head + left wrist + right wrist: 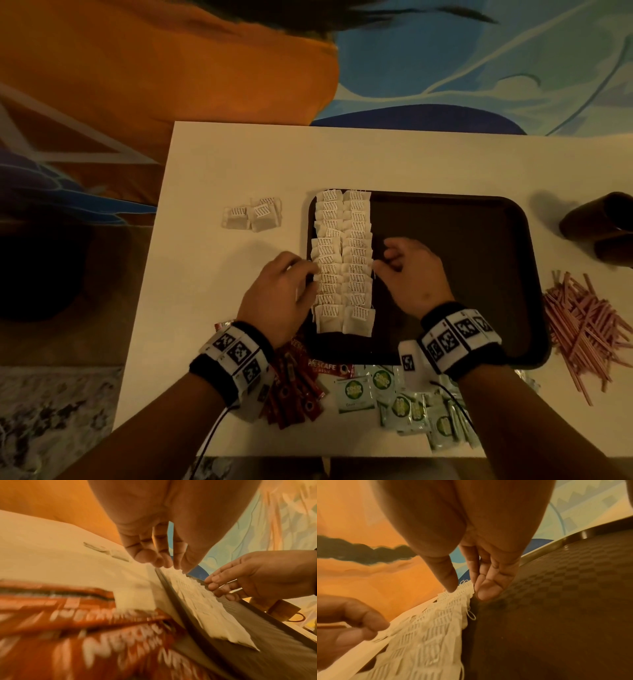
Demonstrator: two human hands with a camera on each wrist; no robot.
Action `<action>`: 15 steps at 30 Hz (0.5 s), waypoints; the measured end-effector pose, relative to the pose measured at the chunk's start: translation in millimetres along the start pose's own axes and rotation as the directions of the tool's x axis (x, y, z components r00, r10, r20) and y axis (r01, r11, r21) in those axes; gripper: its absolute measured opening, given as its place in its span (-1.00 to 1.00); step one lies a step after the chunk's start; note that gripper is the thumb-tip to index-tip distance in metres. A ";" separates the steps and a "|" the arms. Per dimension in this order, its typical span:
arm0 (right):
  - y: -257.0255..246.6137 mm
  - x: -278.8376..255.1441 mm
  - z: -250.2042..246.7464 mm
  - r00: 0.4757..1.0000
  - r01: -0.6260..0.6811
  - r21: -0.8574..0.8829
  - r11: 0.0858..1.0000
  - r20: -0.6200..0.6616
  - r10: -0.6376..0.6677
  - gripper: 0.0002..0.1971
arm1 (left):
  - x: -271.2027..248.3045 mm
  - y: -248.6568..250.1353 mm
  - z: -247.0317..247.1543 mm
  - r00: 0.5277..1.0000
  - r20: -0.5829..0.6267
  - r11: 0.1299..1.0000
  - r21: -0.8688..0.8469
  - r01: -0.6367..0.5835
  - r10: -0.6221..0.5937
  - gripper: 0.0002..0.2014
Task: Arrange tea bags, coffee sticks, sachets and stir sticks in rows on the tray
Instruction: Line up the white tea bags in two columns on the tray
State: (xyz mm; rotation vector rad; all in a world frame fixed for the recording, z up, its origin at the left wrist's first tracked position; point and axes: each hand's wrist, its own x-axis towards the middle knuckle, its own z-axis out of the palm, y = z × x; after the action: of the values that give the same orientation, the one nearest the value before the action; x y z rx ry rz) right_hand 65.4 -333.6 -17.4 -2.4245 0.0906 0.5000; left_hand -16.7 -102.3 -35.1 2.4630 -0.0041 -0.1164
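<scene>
A dark tray (462, 240) sits on a pale table (239, 164), and it holds only tea bags (343, 260): two neat overlapping rows running along its left side, while the rest of its checkered floor is bare. The left hand (284, 294) rests at the outer edge of the left row, its fingers (149, 555) fairly straight with the tips touching the bags at the tray's rim, gripping nothing. The right hand (412, 274) is on the other side, fingers loosely bent, their tips against the edge of the right row; it too holds nothing. A few loose tea bags (253, 214) lie on the table left of the tray. Red coffee sticks (294, 387) and green sachets (400, 401) are heaped just in front of the tray, and pink stir sticks (582, 329) lie piled to its right. Dark cups (603, 226) stand near the far right edge.
</scene>
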 end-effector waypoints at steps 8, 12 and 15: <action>-15.0 24.9 6.5 0.993 0.010 -0.131 0.991 0.122 0.006 -0.71 | 56.7 0.4 1.8 0.998 0.050 0.994 0.107 -0.030 0.024 -0.63; -18.4 24.7 11.8 0.994 0.021 -0.088 0.996 0.107 -0.012 -0.78 | 71.3 3.0 4.0 0.999 0.029 0.993 0.114 -0.026 0.023 -0.67; -18.3 25.2 12.5 0.996 0.007 -0.094 0.996 0.092 0.002 -0.78 | 90.0 7.0 1.4 0.999 0.032 0.992 0.127 0.010 -0.014 -0.76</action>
State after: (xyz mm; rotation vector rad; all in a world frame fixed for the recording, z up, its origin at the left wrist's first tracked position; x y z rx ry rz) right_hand 88.0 -309.9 -25.0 -2.4888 0.0246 0.6274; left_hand 73.0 -111.5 -39.3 2.5883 -0.0113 -0.1662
